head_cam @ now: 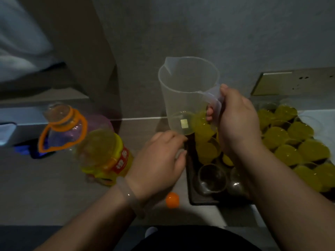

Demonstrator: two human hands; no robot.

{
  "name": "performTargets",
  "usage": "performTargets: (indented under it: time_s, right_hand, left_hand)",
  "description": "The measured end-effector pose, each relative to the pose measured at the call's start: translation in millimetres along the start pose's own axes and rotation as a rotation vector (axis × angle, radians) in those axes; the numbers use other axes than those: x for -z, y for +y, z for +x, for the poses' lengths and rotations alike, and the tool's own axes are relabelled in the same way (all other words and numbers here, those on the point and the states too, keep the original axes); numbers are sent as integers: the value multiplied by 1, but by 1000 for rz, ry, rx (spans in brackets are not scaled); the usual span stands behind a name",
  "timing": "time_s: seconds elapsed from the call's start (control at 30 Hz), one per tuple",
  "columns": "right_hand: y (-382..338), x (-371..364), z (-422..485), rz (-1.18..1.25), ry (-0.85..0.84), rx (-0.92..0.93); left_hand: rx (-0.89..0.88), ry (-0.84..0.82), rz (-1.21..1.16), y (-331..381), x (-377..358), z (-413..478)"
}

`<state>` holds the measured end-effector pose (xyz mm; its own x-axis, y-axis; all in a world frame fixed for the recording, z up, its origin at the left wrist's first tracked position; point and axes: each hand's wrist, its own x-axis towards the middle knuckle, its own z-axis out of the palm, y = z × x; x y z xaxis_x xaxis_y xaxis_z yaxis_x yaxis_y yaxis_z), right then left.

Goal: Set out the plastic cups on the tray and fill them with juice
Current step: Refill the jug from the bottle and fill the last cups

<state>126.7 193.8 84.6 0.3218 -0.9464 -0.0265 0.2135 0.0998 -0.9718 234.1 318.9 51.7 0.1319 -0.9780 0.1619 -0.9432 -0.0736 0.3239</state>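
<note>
My right hand (235,118) grips the handle of a clear plastic measuring jug (186,93), held upright above the dark tray (192,196); the jug looks nearly empty. Several plastic cups filled with yellow juice (288,153) crowd the tray. Two clear cups without juice (212,178) stand at its near left corner. My left hand (159,163) sits at the tray's left edge, fingers curled round a small clear object that I cannot make out. A juice bottle (105,153) with yellow juice and a red label stands open left of that hand.
An empty clear bottle with an orange handle ring (63,127) stands further left on the counter. An orange bottle cap (172,199) lies near the counter's front edge. A wall socket plate (275,84) is behind the tray. A blue item (27,149) lies at the far left.
</note>
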Motion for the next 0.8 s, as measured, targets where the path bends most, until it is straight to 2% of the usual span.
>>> performTargets:
  time_s: [0.13, 0.27, 0.37, 0.43, 0.6, 0.7, 0.8]
  right_hand:
    - [13, -37, -20, 8, 104, -40]
    - [27, -59, -43, -125, 199, -80]
    - [43, -66, -56, -301, 199, -104]
    - [50, -70, -64, -315, 166, -96]
    - [69, -69, -81, -493, 217, -53]
    - [72, -67, -87, -601, 167, -90]
    - [76, -63, -90, -548, 189, -166]
  left_hand:
    - [-148, -32, -15, -24, 13, -26]
    - [-365, -44, -5, -45, 20, -45]
    - [-493, -15, 6, -57, 25, -56]
    - [-550, 7, 8, -65, 28, -64]
    - [-568, -2, -27, -80, 26, -81]
    - [-558, -9, -18, -82, 22, -83]
    - [-540, 4, -7, -82, 20, -84]
